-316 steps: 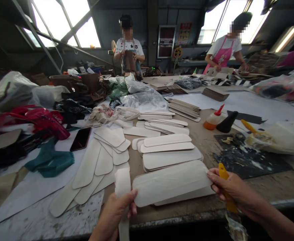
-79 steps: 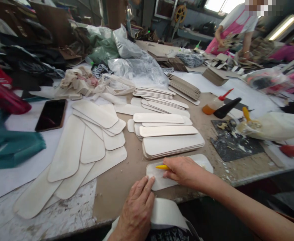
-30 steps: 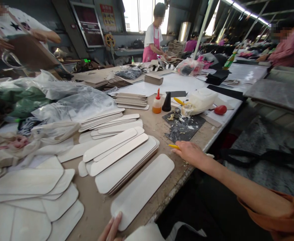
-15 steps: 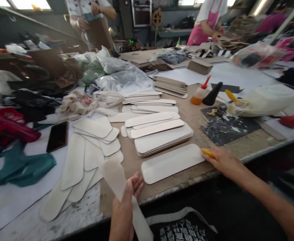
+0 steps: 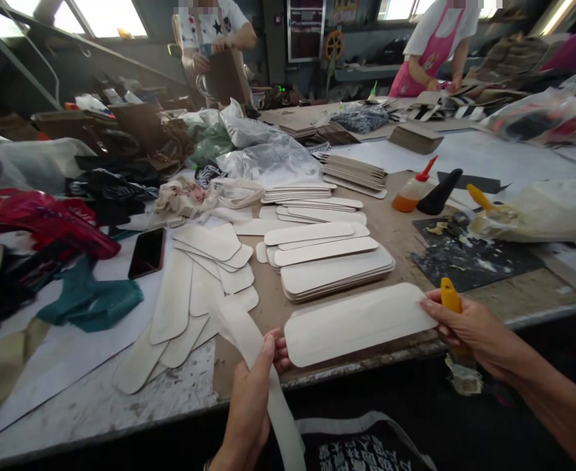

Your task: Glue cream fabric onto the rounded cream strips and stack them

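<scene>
My left hand (image 5: 254, 392) is closed around a long, pale strip (image 5: 241, 325) that passes between thumb and fingers and hangs below the table edge. Its fingertips are at the left end of a white rounded panel (image 5: 357, 324). My right hand (image 5: 469, 327) pinches that panel's right end. A yellow-handled tool (image 5: 450, 297) is also held in this hand; its crusted lower end, like a glue brush, sticks out below the palm. Beyond the panel lies a stack of similar white panels (image 5: 337, 271). More white pieces (image 5: 173, 304) are fanned out on the left.
A phone (image 5: 146, 253) and teal cloth (image 5: 89, 294) lie left. At right are a red-tipped bottle (image 5: 413, 190), a black cone-shaped object (image 5: 440, 193), a glue-smeared dark board (image 5: 474, 258) and a plastic container (image 5: 558, 209) with a yellow handle. Two people stand across the table.
My right hand has taken hold of the panel's right end, and the yellow-handled tool has turned upright in it. My left hand keeps the strip. The whole view has shifted.
</scene>
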A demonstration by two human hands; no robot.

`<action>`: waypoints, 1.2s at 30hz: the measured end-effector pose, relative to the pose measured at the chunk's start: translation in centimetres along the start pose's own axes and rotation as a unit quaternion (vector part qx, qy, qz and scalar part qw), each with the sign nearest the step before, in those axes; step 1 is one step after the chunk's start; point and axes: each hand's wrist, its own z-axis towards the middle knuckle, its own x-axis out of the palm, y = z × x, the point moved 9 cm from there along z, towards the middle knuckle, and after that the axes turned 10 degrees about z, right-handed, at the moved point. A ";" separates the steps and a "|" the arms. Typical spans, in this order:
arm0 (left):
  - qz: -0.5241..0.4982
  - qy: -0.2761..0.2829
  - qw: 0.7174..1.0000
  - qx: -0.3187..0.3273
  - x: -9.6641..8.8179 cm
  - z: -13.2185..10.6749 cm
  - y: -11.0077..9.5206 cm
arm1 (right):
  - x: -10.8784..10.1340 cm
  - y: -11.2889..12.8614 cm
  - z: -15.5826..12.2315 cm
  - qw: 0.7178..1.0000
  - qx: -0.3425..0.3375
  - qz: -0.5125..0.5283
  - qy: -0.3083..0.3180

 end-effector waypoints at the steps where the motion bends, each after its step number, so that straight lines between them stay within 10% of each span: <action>1: -0.002 0.008 1.000 -0.001 0.2 -0.1 0.1 | 0.1 -0.1 -0.3 1.000 0.014 0.008 0.002; 36: 0.095 -0.051 0.991 0.082 -1.3 0.1 0.3 | 1.7 -2.3 -2.6 0.998 0.028 -0.007 -0.047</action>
